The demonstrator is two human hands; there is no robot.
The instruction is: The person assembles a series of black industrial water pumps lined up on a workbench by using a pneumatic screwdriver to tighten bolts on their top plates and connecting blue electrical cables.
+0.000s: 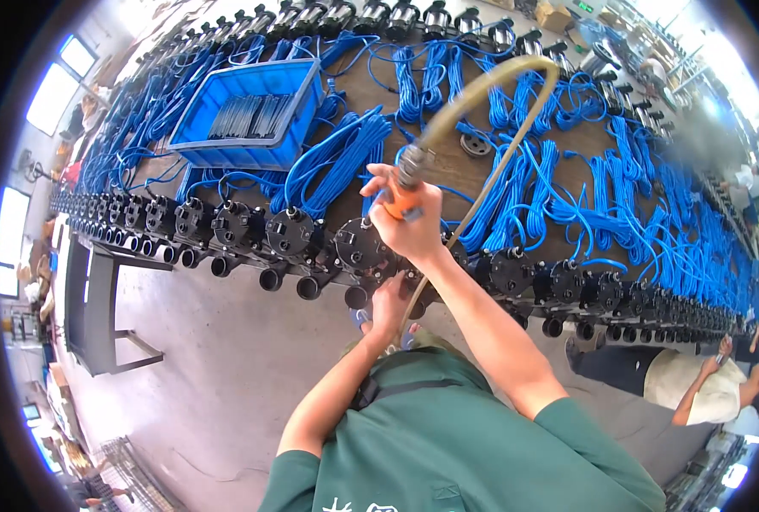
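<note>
My right hand (409,218) is wrapped round an orange air screwdriver (407,200), raised over the near edge of the bench. From its metal top end a yellowish hose (520,135) arches up and right, then runs down past my right forearm. Beneath the tool sits a black round-topped pump (362,245), one of a long row. My left hand (389,303) is low at this pump's right side, its bent fingers against the black housing. Part of those fingers is hidden by the pump. The screwdriver's tip is hidden by my right hand.
Coiled blue cables (341,166) cover much of the brown bench (473,175). A blue bin (251,156) holds many thin dark pieces. More pumps with shiny bodies (403,19) line the far edge. A dark metal frame (98,316) stands at left; another person (695,384) is at right.
</note>
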